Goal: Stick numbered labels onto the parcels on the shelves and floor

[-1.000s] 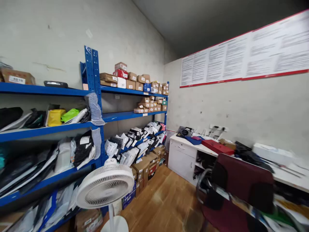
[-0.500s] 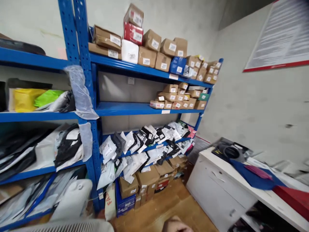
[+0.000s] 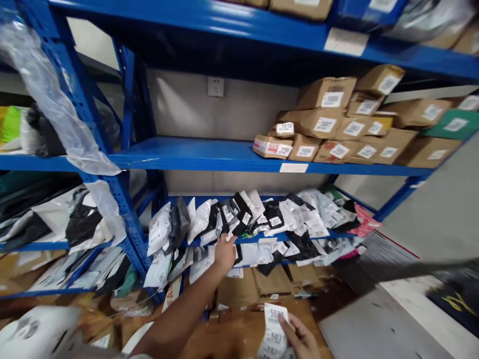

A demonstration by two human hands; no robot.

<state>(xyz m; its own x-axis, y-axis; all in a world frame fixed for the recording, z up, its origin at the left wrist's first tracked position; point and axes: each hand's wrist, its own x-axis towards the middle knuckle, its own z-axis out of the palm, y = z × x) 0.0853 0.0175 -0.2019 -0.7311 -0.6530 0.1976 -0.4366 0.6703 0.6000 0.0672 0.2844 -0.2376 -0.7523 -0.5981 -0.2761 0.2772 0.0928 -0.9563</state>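
My left hand (image 3: 225,253) reaches out to the shelf row of packed mailer bags. Its fingertips are drawn together at the lower edge of a black mailer bag (image 3: 241,213), with a small white piece showing at them. Whether that is a label or part of a bag is unclear. Low in front, my right hand (image 3: 301,340) pinches a strip of white number labels (image 3: 275,333) between thumb and fingers. Numbers such as 5031 are printed on the strip, whose lower end curls.
Labelled brown cartons (image 3: 325,122) are stacked on the blue middle shelf (image 3: 194,152). More mailer bags (image 3: 258,253) lie on the tier below, above large cardboard boxes (image 3: 237,289). At right stands a white cabinet (image 3: 415,299); a blue upright (image 3: 93,114) rises at left.
The view has moved closer to the shelves. My left hand has come into view at the mailer bags, and my right hand now shows with the label strip.
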